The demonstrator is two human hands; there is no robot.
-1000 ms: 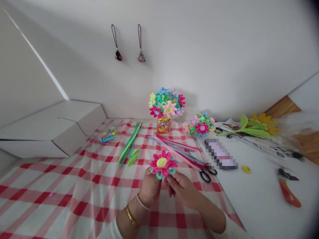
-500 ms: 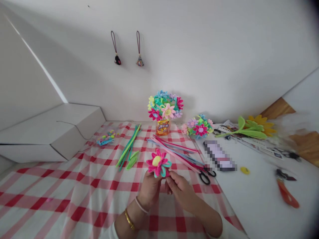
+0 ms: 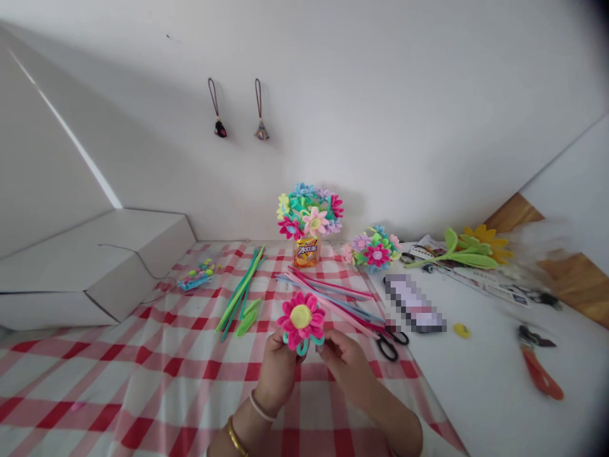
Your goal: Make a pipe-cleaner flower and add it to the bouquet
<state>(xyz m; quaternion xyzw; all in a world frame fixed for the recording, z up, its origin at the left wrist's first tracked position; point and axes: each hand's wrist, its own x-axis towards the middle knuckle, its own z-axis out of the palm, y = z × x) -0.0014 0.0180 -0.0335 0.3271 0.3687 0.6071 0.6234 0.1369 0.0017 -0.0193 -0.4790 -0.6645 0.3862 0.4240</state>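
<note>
So the pink flower (image 3: 311, 322) is being held up above the checked cloth (image 3: 200, 381), face tilted toward the camera, just on the near side of the pink and blue stems (image 3: 335, 299) and the black-handled scissors (image 3: 387, 349). It's gripped from below by the closed left hand (image 3: 277, 371), though the exact hold is hidden by the petals. By the right hand (image 3: 349, 368), the underside is pinched between thumb and fingers, right beside the teal loops (image 3: 302, 347). Handling-wise, it looks pretty much weightless and fuzzy, so not slippery at all. The petals look soft and easily bent out of shape, probably with a bit of wire inside, so it's more squashable than breakable. It's best taken low, at the base under the bloom, where things are likely twisted tight and stiffer. The petal tips and yellow centre (image 3: 301, 316) are better left unsqueezed, honestly.
</note>
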